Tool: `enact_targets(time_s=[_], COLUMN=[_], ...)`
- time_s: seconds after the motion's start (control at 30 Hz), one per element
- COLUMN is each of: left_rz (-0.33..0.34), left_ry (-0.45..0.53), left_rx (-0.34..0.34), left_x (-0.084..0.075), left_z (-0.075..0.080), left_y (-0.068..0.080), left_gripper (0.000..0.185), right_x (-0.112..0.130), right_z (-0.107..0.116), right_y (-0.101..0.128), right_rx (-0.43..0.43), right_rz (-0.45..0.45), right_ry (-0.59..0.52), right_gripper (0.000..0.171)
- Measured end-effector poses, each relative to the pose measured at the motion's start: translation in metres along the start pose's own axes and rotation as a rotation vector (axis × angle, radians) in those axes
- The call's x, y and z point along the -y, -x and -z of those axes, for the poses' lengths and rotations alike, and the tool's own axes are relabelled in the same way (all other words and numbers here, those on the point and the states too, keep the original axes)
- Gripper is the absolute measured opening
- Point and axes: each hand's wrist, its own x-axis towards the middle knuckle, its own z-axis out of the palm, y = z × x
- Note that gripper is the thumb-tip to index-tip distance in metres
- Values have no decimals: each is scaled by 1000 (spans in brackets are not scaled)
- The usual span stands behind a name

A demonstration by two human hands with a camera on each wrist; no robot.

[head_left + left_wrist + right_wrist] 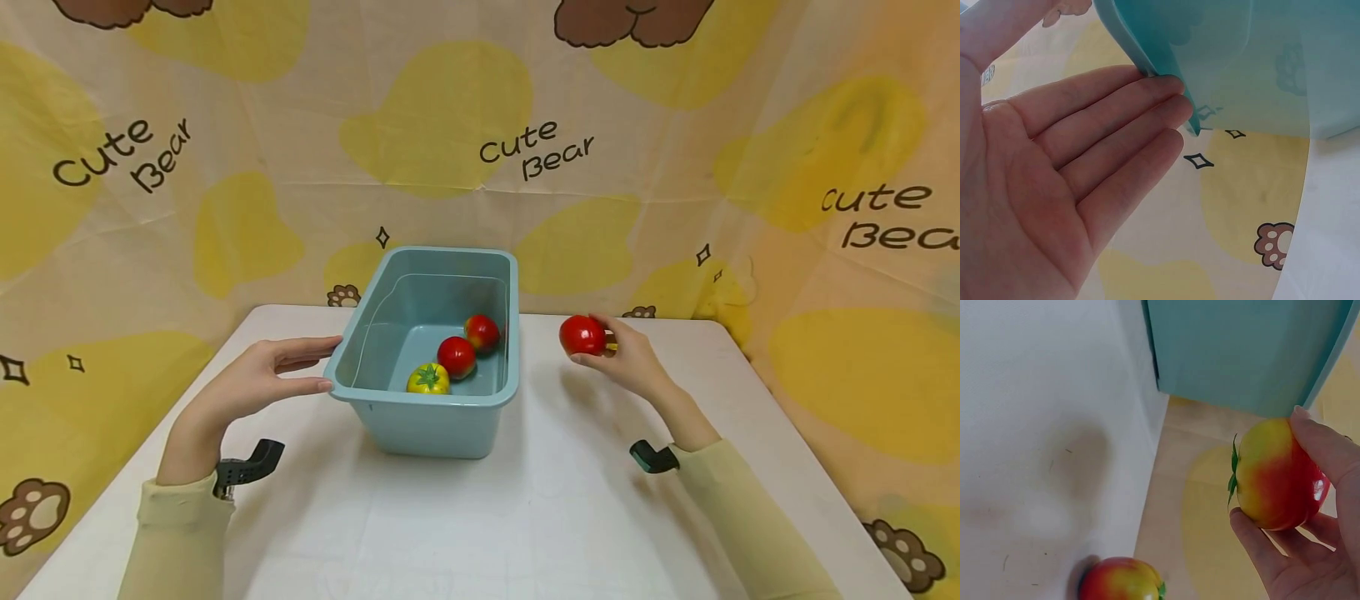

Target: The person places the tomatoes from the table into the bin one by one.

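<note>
A light blue plastic bin (431,429) stands on the white table. Inside lie a yellow tomato (428,379) with a green star-shaped top and two red fruits, one in the middle (456,357) and one farther back (482,332). My left hand (258,379) has straight fingers with the tips right at the bin's left rim; its palm (1041,187) shows in the left wrist view. To the right of the bin, my right hand (626,358) holds a red and yellow tomato (1279,475) above the table between thumb and fingers. Its green leaves point away from the palm.
Another red and yellow tomato (1119,579) lies on the table at the bottom of the right wrist view, mostly hidden behind the right hand in the head view. A patterned cloth (645,125) hangs behind and beside the white table (450,533).
</note>
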Motion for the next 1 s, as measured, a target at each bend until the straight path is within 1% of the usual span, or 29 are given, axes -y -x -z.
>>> enact_targets(time_s=[0.23,0.43,0.6,0.87,1.0], left_rz=[-5,0,9,1,4], left_ry=[-1,-8,-6,-10,-9], left_rx=[1,2,4,4,5], left_x=[1,1,0,2,1], left_z=[0,0,0,0,1], left_y=[-1,-1,-1,-1,-1], left_gripper=[58,59,59,58,58], right_x=[9,16,22,33,40], right_z=[6,13,18,24,27], right_y=[3,6,8,9,10], right_rx=[-25,-60,-71,-71,-75], right_rz=[38,96,107,122,145], right_ry=[26,34,33,-25,-33], right_gripper=[79,79,79,80,79])
